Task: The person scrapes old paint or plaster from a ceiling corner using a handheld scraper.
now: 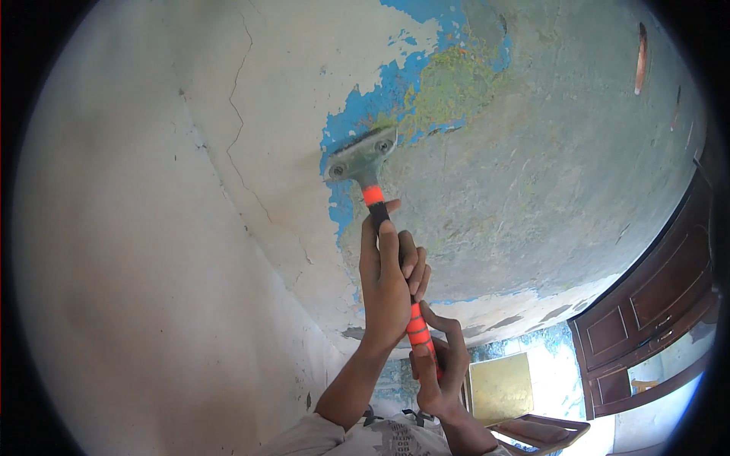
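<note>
A long-handled paint scraper (363, 158) with a wide metal head and an orange-and-black handle reaches up to a peeling painted surface (471, 197). Its blade edge lies at a patch of blue paint (376, 95), beside flaking cream paint and bare grey-green plaster. My left hand (389, 270) is wrapped around the upper handle, just below the head, with the thumb along it. Lower down, my right hand (442, 366) grips the orange end of the handle. Part of the handle is hidden behind my left hand and fingers.
A cracked cream surface (129, 251) spreads across the left. Dark wooden cabinet doors (646, 292) stand at the right. Below them are a yellowish panel (502, 389) and a wooden frame (544, 433), near a bright opening.
</note>
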### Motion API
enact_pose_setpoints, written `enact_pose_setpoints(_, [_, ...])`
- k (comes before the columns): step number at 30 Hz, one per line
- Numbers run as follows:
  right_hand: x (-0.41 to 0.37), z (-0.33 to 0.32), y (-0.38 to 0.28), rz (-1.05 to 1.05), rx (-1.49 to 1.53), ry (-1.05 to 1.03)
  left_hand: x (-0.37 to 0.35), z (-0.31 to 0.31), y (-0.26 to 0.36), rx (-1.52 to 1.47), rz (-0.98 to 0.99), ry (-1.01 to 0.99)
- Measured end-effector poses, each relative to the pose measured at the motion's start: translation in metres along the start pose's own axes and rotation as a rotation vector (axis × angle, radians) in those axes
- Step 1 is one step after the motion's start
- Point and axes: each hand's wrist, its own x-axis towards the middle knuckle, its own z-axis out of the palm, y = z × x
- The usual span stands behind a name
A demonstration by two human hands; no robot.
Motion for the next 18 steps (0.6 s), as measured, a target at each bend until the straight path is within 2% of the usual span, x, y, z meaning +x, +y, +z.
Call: enact_pose_setpoints(18, [-0.003,-0.001,0.007,0.023,0.104,-0.006,0.001,-0.002,-0.002,-0.001,0.004,-0.013])
